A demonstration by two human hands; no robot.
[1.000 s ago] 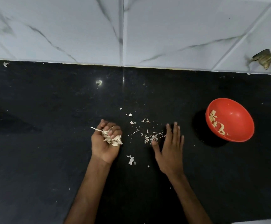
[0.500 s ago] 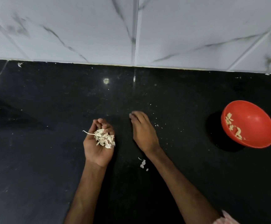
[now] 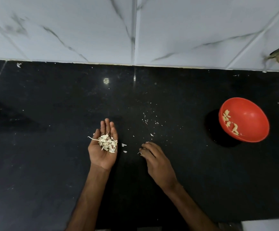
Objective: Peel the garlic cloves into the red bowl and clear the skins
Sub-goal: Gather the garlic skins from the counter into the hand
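Gathering garlic skins on a black bench (image 3: 35,147)

Toward the near edge, at mid-length, the left hand (image 3: 102,152) lies palm up, its fingers (image 3: 107,127) straight and pressed together, carrying a heap of garlic skins (image 3: 107,142). Just right of it, the right hand (image 3: 157,159) is palm down, fingers (image 3: 146,150) bent and bunched, with their tips at a small scrap; whether they pinch it cannot be told. Loose scraps (image 3: 123,145) lie between the hands, finer flecks (image 3: 146,120) beyond. Toward the right edge stands the red bowl (image 3: 252,117), tilted, holding peeled garlic cloves (image 3: 228,121). A marbled tiled wall (image 3: 68,22) meets the far edge
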